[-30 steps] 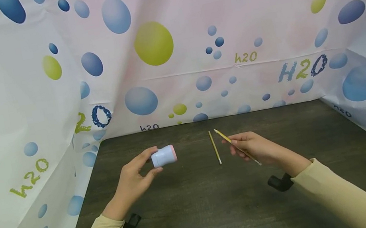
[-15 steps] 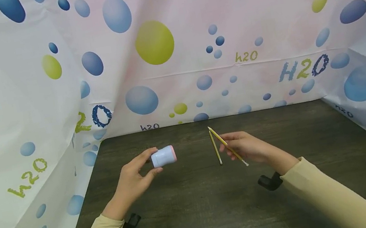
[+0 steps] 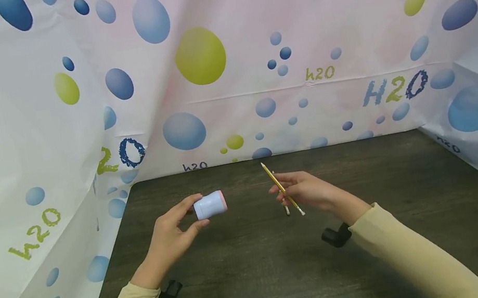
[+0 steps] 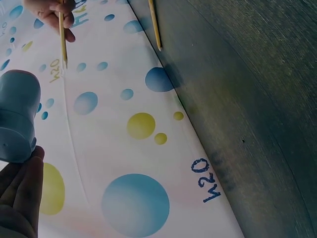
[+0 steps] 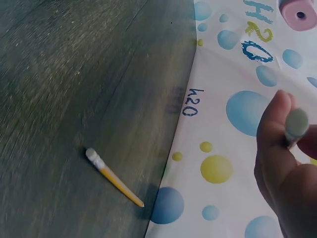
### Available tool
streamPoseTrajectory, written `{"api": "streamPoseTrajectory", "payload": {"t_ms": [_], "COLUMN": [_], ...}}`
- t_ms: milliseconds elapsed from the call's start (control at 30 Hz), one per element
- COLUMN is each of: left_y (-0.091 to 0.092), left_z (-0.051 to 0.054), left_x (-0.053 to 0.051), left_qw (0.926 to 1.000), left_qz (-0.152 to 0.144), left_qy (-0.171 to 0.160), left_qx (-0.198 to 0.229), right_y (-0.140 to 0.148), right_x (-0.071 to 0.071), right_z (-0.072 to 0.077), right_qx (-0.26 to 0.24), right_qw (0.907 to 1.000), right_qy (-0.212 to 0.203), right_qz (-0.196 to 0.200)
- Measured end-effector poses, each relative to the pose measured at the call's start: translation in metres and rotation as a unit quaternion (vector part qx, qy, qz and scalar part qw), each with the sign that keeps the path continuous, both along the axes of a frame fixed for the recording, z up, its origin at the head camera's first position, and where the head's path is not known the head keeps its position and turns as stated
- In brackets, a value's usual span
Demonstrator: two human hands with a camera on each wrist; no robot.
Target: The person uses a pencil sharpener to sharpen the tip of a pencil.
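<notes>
My left hand [image 3: 172,234] holds a light blue pencil sharpener [image 3: 210,205] between thumb and fingers, raised over the table. Its pink end, with a round hole seen in the right wrist view, faces right. To the right, my right hand [image 3: 314,190] pinches a yellow pencil [image 3: 269,173], its sharpened tip pointing up and left. In the right wrist view this pencil's eraser end [image 5: 297,121] faces the camera. A second yellow pencil [image 5: 116,181] lies on the table; in the head view my right hand and the held pencil partly cover it.
The dark wooden table [image 3: 250,273] stretches beneath both hands. A white sheet [image 3: 255,77] printed with blue and green dots rises at the back and sides. Black wrist mounts [image 3: 336,235] show under both forearms.
My right hand has moved left with its pencil, toward the sharpener, and now passes in front of the lying pencil. My left hand has hardly moved.
</notes>
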State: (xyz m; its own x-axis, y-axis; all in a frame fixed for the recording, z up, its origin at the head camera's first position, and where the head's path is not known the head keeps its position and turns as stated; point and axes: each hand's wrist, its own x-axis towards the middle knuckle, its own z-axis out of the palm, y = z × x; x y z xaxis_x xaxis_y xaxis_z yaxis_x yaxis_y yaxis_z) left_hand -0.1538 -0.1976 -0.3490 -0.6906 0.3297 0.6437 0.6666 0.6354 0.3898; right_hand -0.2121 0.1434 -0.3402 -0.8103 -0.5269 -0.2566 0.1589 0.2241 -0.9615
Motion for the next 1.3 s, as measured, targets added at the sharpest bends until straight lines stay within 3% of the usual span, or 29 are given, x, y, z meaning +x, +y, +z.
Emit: {"api": "streamPoseTrajectory", "payload": {"t_ms": [333, 600, 967, 1300], "left_y": [0.000, -0.001, 0.000, 0.001], "left_z": [-0.002, -0.004, -0.005, -0.006], "left_x": [0.001, 0.002, 0.003, 0.004], "left_qw": [1.0000, 0.9996, 0.9989, 0.9972], "left_qz": [-0.002, 0.010, 0.010, 0.018], "left_qy": [-0.008, -0.027, -0.046, -0.072], "left_qx": [-0.003, -0.003, -0.007, -0.011], "right_y": [-0.022, -0.036, -0.058, -0.069], "right_x": [-0.008, -0.017, -0.033, -0.045], "right_z": [-0.007, -0.021, -0.043, -0.058], "right_qx": [-0.002, -0.001, -0.017, -0.003], "right_qw": [0.9997, 0.9984, 0.9881, 0.9839], "right_qy": [-0.016, -0.036, -0.092, -0.114], "right_qz": [-0.018, -0.044, -0.122, -0.138]}}
